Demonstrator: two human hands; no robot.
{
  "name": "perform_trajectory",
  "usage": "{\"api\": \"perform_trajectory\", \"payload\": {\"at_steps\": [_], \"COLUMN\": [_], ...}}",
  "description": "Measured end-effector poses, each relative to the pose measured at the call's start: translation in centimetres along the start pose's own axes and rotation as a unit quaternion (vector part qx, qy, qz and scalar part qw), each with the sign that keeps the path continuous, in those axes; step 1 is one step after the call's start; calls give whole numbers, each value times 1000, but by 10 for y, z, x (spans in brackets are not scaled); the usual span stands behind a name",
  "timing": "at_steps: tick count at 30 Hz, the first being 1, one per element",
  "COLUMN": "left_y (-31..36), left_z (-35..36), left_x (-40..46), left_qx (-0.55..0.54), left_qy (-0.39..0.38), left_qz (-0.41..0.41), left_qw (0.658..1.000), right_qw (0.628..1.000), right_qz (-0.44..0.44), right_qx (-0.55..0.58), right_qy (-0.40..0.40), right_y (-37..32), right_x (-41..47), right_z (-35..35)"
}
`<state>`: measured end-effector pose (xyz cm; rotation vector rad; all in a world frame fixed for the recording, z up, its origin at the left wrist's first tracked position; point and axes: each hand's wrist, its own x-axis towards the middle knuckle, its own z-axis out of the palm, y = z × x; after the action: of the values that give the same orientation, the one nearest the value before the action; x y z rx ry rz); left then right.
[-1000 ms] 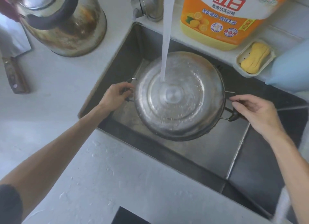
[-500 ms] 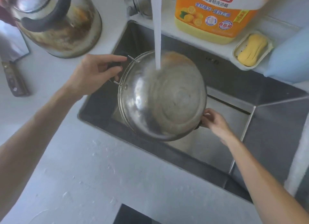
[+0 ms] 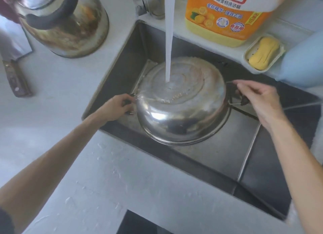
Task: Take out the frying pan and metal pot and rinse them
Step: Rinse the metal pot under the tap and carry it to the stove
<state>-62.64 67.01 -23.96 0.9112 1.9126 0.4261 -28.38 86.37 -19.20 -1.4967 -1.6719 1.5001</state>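
The metal pot [image 3: 183, 111] hangs upside down over the steel sink [image 3: 218, 156], tilted with its rim toward me. A stream of tap water [image 3: 169, 41] strikes its upturned bottom. My left hand [image 3: 116, 108] grips the pot's left wire handle. On the other side, my right hand [image 3: 260, 99] pinches the right wire handle with the black grip. No frying pan is in view.
The faucet [image 3: 148, 4] stands at the sink's back edge. An orange detergent jug [image 3: 227, 15], a soap dish with yellow soap [image 3: 264, 52] and a pale blue object [image 3: 304, 59] line the back ledge. A stained kettle [image 3: 66, 22] and a cleaver [image 3: 14, 73] sit on the left counter.
The pot went from bottom-down in the sink, through a sideways tilt, to upside down under the water. Both hands returned to level on either side, each on a handle.
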Motion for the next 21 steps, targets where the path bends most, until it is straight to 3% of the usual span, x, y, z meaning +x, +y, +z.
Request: {"api": "perform_trajectory", "payload": {"at_steps": [2,6,11,17,21], "left_y": [4,17,28,65,60], "left_z": [7,1,-40,-79,-83], "left_x": [2,0,-12,-25,-28], "left_qx": [-14,-67,-60,-10,46], "left_qy": [20,133,196,211,197], "left_qz": [5,81,150,196,171], "left_qw": [1000,986,967,958,964], "right_qw": [999,995,996,985,985], "right_qz": [-50,-84,-14,126,139], "right_qx": [6,36,70,117,82], "right_qy": [6,24,49,-14,-62], "right_y": [-15,-17,28,77,79], "right_x": [-2,-8,-16,-22,-16], "right_z": [-3,-3,21,72,76]}}
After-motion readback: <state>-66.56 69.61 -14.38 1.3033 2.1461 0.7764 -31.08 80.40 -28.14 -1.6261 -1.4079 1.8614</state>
